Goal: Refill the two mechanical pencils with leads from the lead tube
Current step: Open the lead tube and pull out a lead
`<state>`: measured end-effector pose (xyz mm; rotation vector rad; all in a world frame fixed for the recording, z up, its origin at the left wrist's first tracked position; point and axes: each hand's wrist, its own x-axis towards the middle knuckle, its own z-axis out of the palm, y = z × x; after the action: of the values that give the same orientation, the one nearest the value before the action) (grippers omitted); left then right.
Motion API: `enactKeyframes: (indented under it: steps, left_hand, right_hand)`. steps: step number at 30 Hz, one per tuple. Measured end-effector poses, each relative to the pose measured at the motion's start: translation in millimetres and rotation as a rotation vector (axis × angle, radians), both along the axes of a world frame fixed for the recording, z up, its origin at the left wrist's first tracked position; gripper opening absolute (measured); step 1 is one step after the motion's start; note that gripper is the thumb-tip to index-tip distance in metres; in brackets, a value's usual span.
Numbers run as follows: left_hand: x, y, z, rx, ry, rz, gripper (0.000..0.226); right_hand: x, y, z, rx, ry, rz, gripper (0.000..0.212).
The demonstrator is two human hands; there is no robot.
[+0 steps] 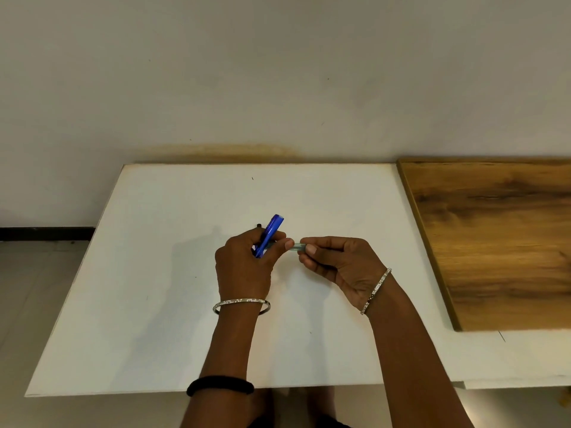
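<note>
My left hand (244,267) is closed around a blue mechanical pencil (271,231), which sticks up and to the right out of my fist. A small dark tip (259,225) shows just left of it; I cannot tell if it belongs to a second pencil. A pale, clear lead tube (297,246) lies level between both hands. My right hand (336,259) pinches its right end between thumb and fingers, and my left thumb and forefinger touch its left end. Both hands hover over the middle of the white table (154,288).
A wood-grain board (494,242) lies on the table's right side. The table's far edge meets a pale wall (278,72). Floor (31,288) shows beyond the left edge. I wear bangles on both wrists and a black band on my left forearm.
</note>
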<state>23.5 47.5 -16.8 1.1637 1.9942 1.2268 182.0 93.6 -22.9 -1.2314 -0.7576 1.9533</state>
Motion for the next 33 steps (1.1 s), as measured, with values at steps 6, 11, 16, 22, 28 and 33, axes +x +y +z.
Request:
enactKeyframes:
  steps: [6,11,16,22,28,33]
  left_hand:
    - [-0.8,0.0,-4.0,-0.037,0.025,-0.019,0.023]
    - [-0.9,0.1,-8.2,-0.083,0.063,-0.035,0.030]
    - [-1.7,-1.2,-10.1,-0.101,0.020,-0.082,0.019]
    - [-1.7,-0.3,-12.6,-0.114,-0.014,-0.114,0.013]
    - [-2.1,0.1,-11.5,-0.126,-0.024,-0.114,0.010]
    - [-2.4,-0.4,-11.5,-0.142,-0.063,-0.105,0.020]
  right_hand:
    - [2.1,0.6,1.5,0.060,-0.041,-0.014,0.014]
    - [3.3,2.7,6.2,0.139,-0.081,-0.057,0.019]
    - [3.3,4.0,8.8,0.158,-0.085,-0.094,0.022]
    - [3.6,3.9,8.8,0.204,-0.091,-0.081,0.015]
    - [3.4,4.4,8.0,0.216,-0.101,-0.080,0.011]
    - [1.4,5.5,7.7,0.222,-0.105,-0.105,0.011]
